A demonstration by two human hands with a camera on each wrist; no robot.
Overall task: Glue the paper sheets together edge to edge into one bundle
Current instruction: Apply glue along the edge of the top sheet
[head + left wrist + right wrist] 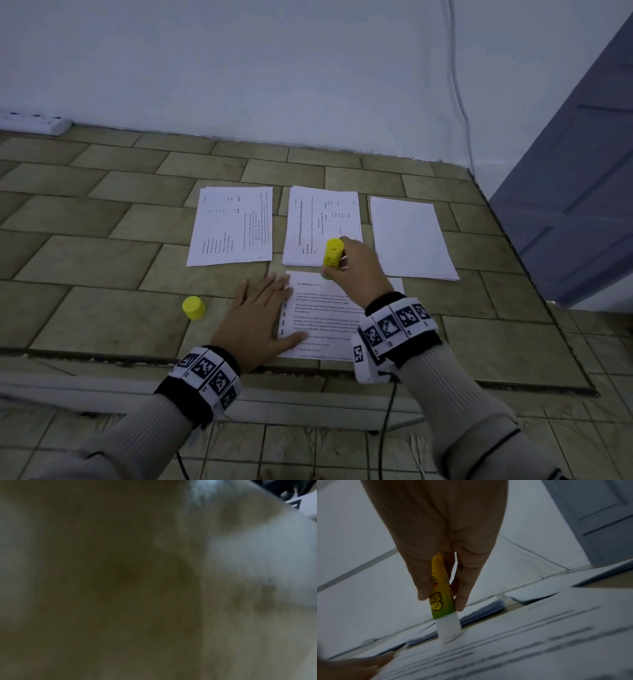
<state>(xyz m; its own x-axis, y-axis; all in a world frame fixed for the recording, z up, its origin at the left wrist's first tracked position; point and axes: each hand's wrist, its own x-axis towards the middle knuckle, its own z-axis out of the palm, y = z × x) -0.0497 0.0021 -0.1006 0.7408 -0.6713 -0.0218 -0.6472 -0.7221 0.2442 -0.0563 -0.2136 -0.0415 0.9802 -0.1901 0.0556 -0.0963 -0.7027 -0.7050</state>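
While the left hand [255, 317] lies flat, the right hand [359, 270] grips the glue stick [332, 255] upright.

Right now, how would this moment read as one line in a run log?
step: gluing top edge | right hand: grips yellow glue stick, tip on printed paper sheet | left hand: flat, pressing sheet

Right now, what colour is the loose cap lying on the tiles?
Yellow: the cap shows best in the head view.

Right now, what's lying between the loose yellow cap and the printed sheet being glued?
In the head view, the left hand lies flat between the yellow cap and the printed sheet, fingertips and thumb on its left edge. Otherwise only bare tile.
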